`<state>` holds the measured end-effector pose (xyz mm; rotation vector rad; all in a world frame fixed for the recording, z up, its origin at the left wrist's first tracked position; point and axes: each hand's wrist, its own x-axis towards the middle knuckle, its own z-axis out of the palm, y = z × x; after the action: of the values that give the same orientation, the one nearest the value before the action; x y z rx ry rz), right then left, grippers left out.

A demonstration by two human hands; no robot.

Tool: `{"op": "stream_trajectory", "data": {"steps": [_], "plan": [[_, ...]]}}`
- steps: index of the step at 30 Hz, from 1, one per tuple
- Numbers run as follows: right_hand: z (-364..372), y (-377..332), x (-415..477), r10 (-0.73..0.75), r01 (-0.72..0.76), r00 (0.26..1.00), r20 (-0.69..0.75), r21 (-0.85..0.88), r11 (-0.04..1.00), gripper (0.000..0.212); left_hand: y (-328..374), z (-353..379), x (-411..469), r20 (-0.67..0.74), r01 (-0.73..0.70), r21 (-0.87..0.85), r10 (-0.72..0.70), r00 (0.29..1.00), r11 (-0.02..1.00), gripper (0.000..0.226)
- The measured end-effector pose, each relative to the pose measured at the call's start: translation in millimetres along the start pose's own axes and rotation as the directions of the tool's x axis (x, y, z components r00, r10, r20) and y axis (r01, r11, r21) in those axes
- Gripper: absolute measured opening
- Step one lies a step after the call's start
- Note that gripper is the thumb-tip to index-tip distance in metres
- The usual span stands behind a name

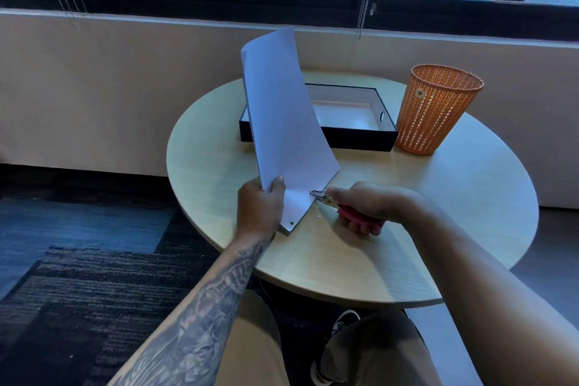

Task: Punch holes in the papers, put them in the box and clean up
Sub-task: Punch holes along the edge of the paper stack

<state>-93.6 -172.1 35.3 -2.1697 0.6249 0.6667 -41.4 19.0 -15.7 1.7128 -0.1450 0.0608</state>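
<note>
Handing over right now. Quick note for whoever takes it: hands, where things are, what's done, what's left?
Left hand grips the papers by their lower edge, tilted up over the table. Right hand grips the hole punch, its head on the papers' edge.
Box sits open behind, orange basket to its right.
Done: one hole near the lower corner; a chad lies on the table.
Left: finish punching, papers into box, clean up.
</note>
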Motion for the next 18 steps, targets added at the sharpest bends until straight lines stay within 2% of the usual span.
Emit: {"op": "stream_trajectory", "data": {"steps": [6,9,11,14,16,18], "plan": [[-1,-2,-5,0.036,-0.04,0.998,0.049,0.078,0.996,0.065,1,0,1,-0.006,-0.004,0.029,0.005,1.0,1.0,0.027],[-5,9,-15,-0.005,0.001,0.999,0.033,0.109,0.994,0.067,3,-2,-1,-0.027,0.002,-0.016,-0.002,1.0,1.0,0.026],[-8,21,-20,-0.05,0.054,0.998,-0.037,0.115,0.992,0.064,4,-2,0,-0.05,0.025,-0.084,-0.029,0.998,0.996,0.024],[-11,42,-19,-0.119,0.149,0.979,-0.165,0.185,0.971,0.04,4,-2,2,-0.087,0.062,-0.2,-0.08,0.993,0.978,0.02],[-12,55,-13,-0.164,0.208,0.93,-0.33,0.101,0.973,0.038,2,-2,4,-0.103,0.065,-0.239,-0.092,0.99,0.969,0.017],[-12,63,-13,-0.187,0.176,0.865,-0.465,-0.066,0.982,0.038,0,-4,7,-0.092,0.074,-0.26,-0.101,0.991,0.963,0.014]]}}
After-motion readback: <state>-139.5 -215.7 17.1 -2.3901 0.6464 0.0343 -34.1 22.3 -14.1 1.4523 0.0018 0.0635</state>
